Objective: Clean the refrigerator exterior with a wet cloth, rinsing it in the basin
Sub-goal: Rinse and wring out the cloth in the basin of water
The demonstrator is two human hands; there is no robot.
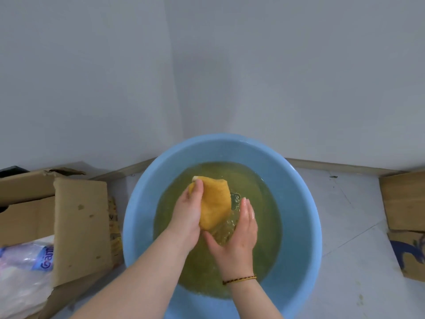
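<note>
One cloth (215,199), long axis pointing away, held in the left hand (186,217) grip; right hand (239,233) released.

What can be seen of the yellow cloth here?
The cloth is orange-yellow soft fabric, soaked and bunched into a thick folded wad. It stands roughly upright over the yellowish water in the blue basin, with its lower end at the rippling surface. The left hand grips its left side, fingers curled over the top edge. The right hand lies open beside its lower end; whether it touches is unclear.
</note>
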